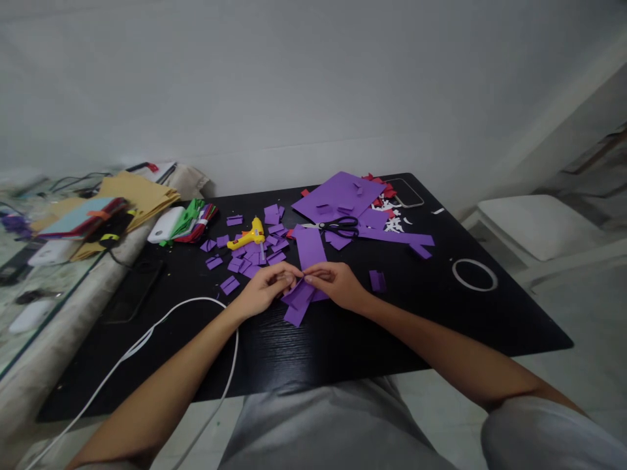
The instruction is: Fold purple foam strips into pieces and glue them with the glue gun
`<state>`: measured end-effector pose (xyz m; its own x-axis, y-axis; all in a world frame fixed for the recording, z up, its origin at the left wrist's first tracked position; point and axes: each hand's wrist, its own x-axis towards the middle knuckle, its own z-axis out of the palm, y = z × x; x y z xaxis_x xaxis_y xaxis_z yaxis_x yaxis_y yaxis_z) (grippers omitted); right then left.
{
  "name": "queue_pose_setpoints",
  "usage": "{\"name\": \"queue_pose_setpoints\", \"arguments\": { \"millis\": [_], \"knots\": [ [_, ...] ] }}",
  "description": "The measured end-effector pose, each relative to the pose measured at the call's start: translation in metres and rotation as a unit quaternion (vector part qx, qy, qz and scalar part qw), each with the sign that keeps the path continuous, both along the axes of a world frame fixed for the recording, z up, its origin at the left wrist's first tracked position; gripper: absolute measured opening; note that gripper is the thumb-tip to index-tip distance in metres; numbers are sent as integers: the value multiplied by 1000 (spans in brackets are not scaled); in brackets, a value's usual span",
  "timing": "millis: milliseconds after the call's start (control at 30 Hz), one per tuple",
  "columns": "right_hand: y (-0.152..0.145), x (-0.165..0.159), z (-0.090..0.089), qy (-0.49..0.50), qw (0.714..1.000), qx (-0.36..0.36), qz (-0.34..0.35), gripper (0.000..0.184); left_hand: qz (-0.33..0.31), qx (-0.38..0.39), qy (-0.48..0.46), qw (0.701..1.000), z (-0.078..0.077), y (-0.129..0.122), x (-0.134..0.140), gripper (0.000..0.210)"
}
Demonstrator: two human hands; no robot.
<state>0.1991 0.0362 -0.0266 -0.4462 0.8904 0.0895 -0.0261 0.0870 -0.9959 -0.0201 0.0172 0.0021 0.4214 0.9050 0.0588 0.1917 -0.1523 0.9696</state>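
Note:
Purple paper [300, 301] is pinched between my left hand [272, 284] and my right hand [337, 283], whose fingertips meet at its upper edge. Both hands are closed on it; the paper hangs slanting just above the table. Behind them lies a wide purple paper strip [311, 250]. Black-handled scissors [337, 226] rest across the strip's far end, pointing left. A yellow glue gun [248, 236] lies on a pile of small folded purple paper pieces [238, 264] beyond my left hand. One folded purple piece [377, 281] sits right of my right hand.
On the black table [264, 352], large purple sheets [337, 189] lie at the back beside red and white scraps [393, 220]. Bundled coloured sheets [196, 220] and a phone [132, 292] are at left. A white cable [193, 300] loops by my left arm; a white ring [474, 263] lies right.

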Motion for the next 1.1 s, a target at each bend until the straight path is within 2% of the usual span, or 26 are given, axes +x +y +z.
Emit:
{"name": "queue_pose_setpoints", "arguments": {
  "millis": [133,233,333,500,633,733,933,1100],
  "knots": [
    [2,0,-2,14,1000,-25,11,30,-23,135,68,988,5,-3,-1,25],
    [3,0,-2,15,999,-44,27,31,-57,201,113,971,10,-7,0,37],
    [3,1,-1,17,998,-53,29,31,-73,217,142,963,11,-10,1,40],
    [3,2,1,14,998,-57,35,26,-69,251,159,953,7,-9,0,26],
    [2,1,1,21,998,-53,31,31,-65,261,175,947,6,-8,-3,27],
    [1,0,1,18,1000,-14,14,27,-52,266,177,946,4,-8,-2,27],
    [-6,-1,4,-35,997,64,3,14,24,236,160,958,-5,-8,2,19],
    [-7,1,7,-66,990,120,-15,13,21,269,151,951,-1,-6,3,8]
  ]
}}
